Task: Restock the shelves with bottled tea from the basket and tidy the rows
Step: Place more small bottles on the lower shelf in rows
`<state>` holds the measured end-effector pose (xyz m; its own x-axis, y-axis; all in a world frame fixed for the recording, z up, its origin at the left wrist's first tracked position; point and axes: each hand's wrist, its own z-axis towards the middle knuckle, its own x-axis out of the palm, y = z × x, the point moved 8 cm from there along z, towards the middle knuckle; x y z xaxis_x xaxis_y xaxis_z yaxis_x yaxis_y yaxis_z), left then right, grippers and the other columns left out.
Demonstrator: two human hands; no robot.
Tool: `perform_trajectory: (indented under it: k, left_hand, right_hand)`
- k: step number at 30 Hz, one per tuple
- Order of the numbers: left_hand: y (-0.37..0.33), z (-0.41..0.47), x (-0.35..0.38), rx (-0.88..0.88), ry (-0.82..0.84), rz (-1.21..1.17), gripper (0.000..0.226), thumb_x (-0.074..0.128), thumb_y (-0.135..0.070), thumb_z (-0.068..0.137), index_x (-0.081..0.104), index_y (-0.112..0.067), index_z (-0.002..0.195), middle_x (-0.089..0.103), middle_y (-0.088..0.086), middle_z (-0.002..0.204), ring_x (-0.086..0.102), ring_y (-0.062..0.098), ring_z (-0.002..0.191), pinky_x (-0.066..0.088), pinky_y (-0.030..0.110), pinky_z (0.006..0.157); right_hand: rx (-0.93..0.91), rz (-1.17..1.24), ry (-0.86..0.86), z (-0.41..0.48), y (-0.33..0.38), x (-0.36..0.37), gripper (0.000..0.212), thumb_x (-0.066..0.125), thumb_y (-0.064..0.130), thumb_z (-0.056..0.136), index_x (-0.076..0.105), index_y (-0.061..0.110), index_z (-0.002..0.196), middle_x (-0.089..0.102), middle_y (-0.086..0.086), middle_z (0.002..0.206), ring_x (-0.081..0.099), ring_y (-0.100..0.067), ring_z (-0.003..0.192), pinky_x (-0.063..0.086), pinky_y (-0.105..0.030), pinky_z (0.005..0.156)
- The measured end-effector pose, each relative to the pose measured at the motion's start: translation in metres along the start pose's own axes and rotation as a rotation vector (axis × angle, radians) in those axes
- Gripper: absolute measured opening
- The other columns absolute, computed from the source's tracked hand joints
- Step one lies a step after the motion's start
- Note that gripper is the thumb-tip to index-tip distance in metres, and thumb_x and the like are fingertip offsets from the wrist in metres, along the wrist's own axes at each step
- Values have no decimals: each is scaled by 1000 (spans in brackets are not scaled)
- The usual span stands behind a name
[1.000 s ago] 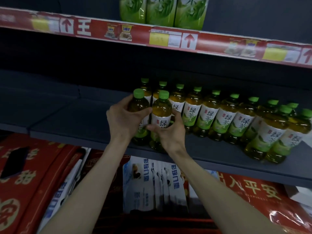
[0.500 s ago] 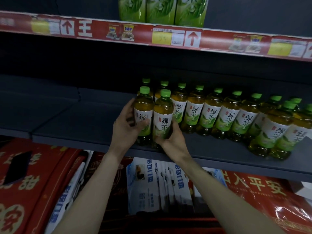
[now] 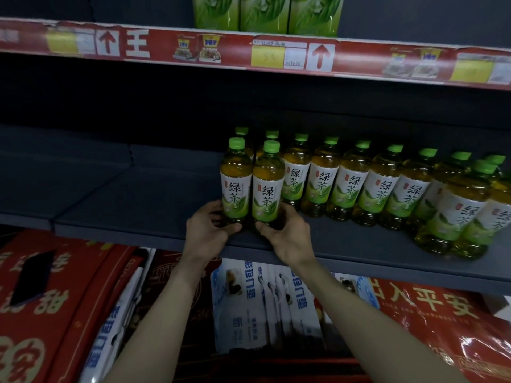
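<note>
dark grey shelf (image 3: 138,203) | red price strip (image 3: 237,51) | dark back panel (image 3: 110,100) | dim light

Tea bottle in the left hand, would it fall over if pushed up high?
Probably: the tea bottle is tall and narrow, so it could tip. It looks nearly full, so likely heavy for its size. The left hand holds it low, which should slide it steadily.

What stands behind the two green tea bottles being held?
Two more green tea bottles. Only their green caps and a bit of neck show. The held bottles cover their bodies and labels.
</note>
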<state>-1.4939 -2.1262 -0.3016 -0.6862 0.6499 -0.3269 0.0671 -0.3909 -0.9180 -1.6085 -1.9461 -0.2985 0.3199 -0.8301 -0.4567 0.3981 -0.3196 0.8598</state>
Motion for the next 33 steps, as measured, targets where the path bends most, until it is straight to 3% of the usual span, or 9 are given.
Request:
perform_trajectory:
  k: [8,13,17,24,28,33]
  left_hand:
    - [5,11,4,26,-43,57,73,90,-20,81,58,-19,146,68,-1,134,61,8,114,49,24,99]
    - [5,10,6,63,-72,89,70,89,-22,83,59,-23,146,71,-3,131,61,4,112,48,22,98]
    - [2,7,9,101,-78,109,67,86,-23,86,58,-24,147,71,-3,130,60,3,113,48,23,99]
    - [-4,0,12,119,-55,137,60,80,-20,92,56,-25,147,69,-1,134,64,13,122,51,30,104]
    - [-14,-12,8,123,-75,118,48,74,-11,95,63,-21,140,70,-3,128,64,11,118,46,20,96]
    - [-36,-35,6,132,-96,171,46,69,-9,96,62,-17,141,67,1,132,61,9,113,45,19,95]
  right_hand:
    - [-34,-25,-33,18,-11,7,76,88,44,79,57,18,143,69,6,133,61,-9,126,50,-31,111]
    - [-35,-35,-64,21,-12,7,73,88,43,80,59,18,141,70,4,132,62,-10,125,49,-26,109]
    - [-30,-50,-96,20,-10,7,71,87,43,80,58,17,140,70,0,131,63,-15,125,52,-30,107]
    - [-29,-85,-63,13,-3,6,68,81,38,88,53,17,145,67,-5,137,60,-23,130,47,-26,105]
    - [-3,-97,-30,4,-1,0,63,76,33,93,50,17,148,64,-5,142,57,-24,133,43,-27,108]
    - [-33,-110,-77,-30,1,-24,50,74,28,95,58,15,140,67,-5,135,61,-21,127,43,-21,102]
